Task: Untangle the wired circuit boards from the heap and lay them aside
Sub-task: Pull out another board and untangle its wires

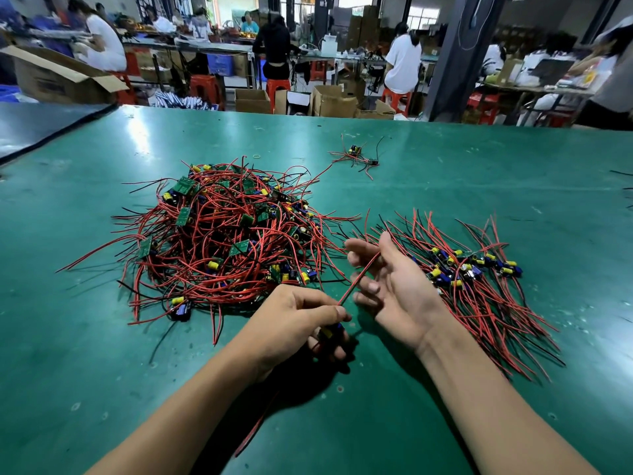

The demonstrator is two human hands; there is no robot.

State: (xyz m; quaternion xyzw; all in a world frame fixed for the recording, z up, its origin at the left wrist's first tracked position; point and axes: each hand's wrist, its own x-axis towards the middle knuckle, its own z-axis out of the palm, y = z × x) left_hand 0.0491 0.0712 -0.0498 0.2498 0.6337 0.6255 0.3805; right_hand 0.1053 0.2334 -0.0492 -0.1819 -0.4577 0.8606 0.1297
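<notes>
A tangled heap (222, 234) of small green circuit boards with red and black wires lies left of centre on the green table (445, 159). To its right lies a sorted pile (479, 275) of boards, their wires fanned out side by side. My left hand (294, 320) grips one wired board (330, 332) near the front edge of the heap. Its red wire (359, 275) runs up to my right hand (394, 279), which is palm-up with loosely spread fingers, the wire passing between them.
A few loose boards with wires (356, 156) lie farther back on the table. A dark mat (41, 128) covers the far left corner. Beyond the table, people sit at benches among red stools and cardboard boxes (332, 101).
</notes>
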